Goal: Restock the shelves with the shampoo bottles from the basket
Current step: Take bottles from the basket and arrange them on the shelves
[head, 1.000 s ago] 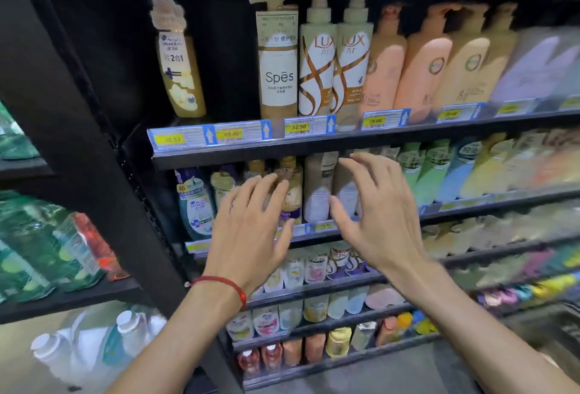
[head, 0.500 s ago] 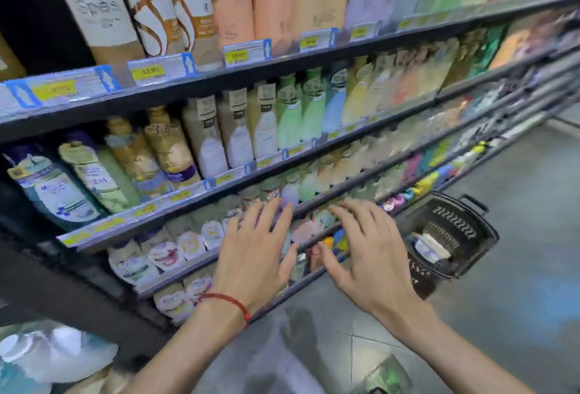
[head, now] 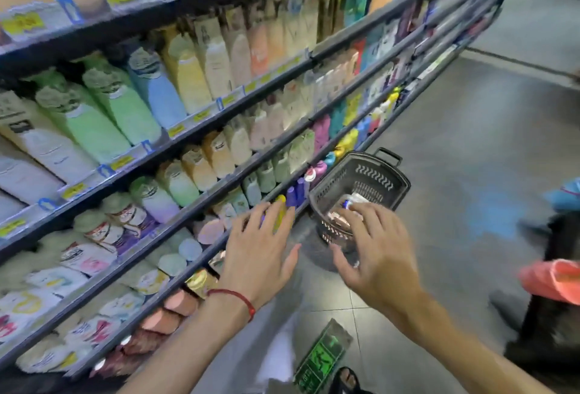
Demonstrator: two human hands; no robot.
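Note:
A dark plastic basket (head: 376,178) stands on the floor beside the bottom shelf, with a few bottles (head: 351,202) lying inside, partly hidden behind my fingers. My right hand (head: 373,252) hovers just in front of the basket, fingers spread, holding nothing. To its left, my left hand (head: 260,246), a red cord on its wrist, is also open and empty, in front of the lower shelves. The shelves (head: 194,130) run along the left, packed with rows of shampoo bottles in green, blue, yellow and cream.
Grey tiled floor (head: 455,174) stretches to the right of the shelving. A green exit sign sticker (head: 323,356) lies on the floor near my feet. A blurred person in dark clothes with an orange item (head: 552,280) is at the right edge.
The view has swung down and right along the aisle; the basket now sits closer. Both hands, still empty, have moved down toward it, the right one reaching its near rim.

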